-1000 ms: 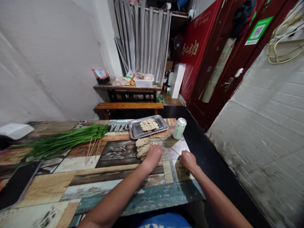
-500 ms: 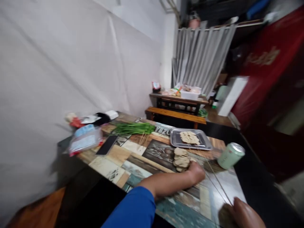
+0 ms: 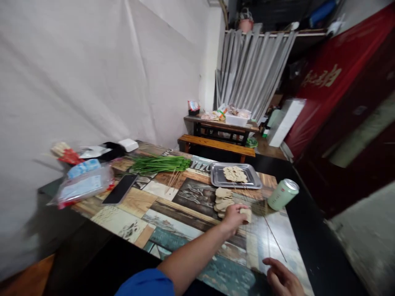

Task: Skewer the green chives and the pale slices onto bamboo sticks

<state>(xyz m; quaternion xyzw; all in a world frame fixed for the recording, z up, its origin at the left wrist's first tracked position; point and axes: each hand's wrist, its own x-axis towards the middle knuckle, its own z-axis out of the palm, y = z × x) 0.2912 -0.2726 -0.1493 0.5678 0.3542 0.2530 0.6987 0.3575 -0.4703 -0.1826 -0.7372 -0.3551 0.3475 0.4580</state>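
My left hand (image 3: 233,218) is closed on a pale, flat slice of food (image 3: 246,215), pinched at the fingertips. Right beside it lies a stack of similar slices (image 3: 222,200). A thin skewer (image 3: 275,238) slants across the table, its near end just above my right hand (image 3: 283,278). The right fingers are apart and seem to hold nothing. Behind the stack, a metal tray (image 3: 257,184) carries pale slices on skewers (image 3: 235,174). To the right of it stands a light green can (image 3: 283,194), tilted in this view.
Green stalks (image 3: 160,164) lie at the back of the patterned table (image 3: 175,213), with several skewers (image 3: 174,180) beside them. Farther left are a dark phone (image 3: 120,189) and a plastic package (image 3: 83,187). A bench (image 3: 219,146) and a second table stand beyond.
The view has swung right, shifting everything left. My left hand has drawn a slice slightly away from the stack. My right fingers, earlier closed at the skewer's end, are now spread.
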